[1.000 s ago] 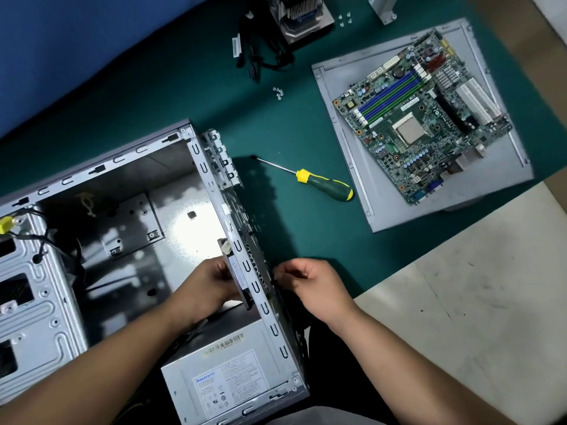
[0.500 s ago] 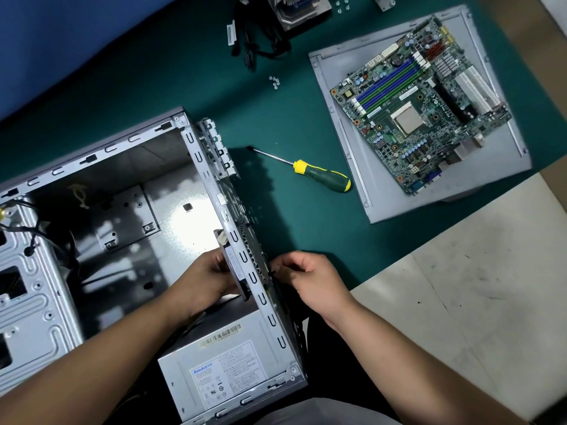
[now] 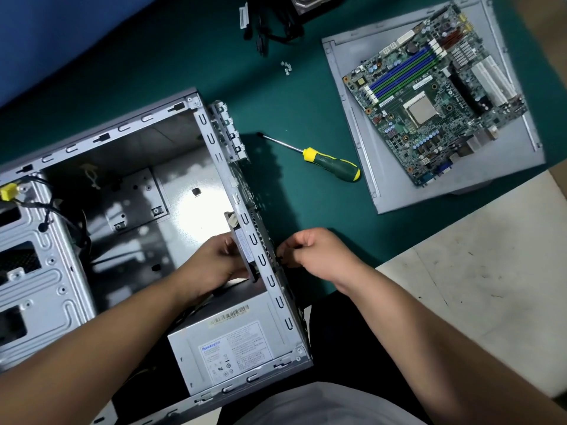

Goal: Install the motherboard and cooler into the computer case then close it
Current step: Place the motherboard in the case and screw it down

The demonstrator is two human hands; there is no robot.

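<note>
The open grey computer case (image 3: 202,124) lies on its side on the green mat. Inside it, my left hand (image 3: 211,265) holds a black case fan (image 3: 244,250) flat against the rear wall. Outside that wall, my right hand (image 3: 316,253) pinches a small black part sticking through the perforated panel. The green motherboard (image 3: 429,99) lies on the detached grey side panel (image 3: 399,194) at the upper right. The cooler (image 3: 313,3) is cut off by the top edge, with black cables beside it.
A yellow-and-green screwdriver (image 3: 331,164) lies between the case and the side panel. Several small screws (image 3: 286,68) sit on the mat above it. The power supply (image 3: 233,342) fills the case's near corner. Drive bays and cables are at the left.
Both hands stay at the same spot on the rear wall, with the right fingers shifting slightly. The view has drifted a little.
</note>
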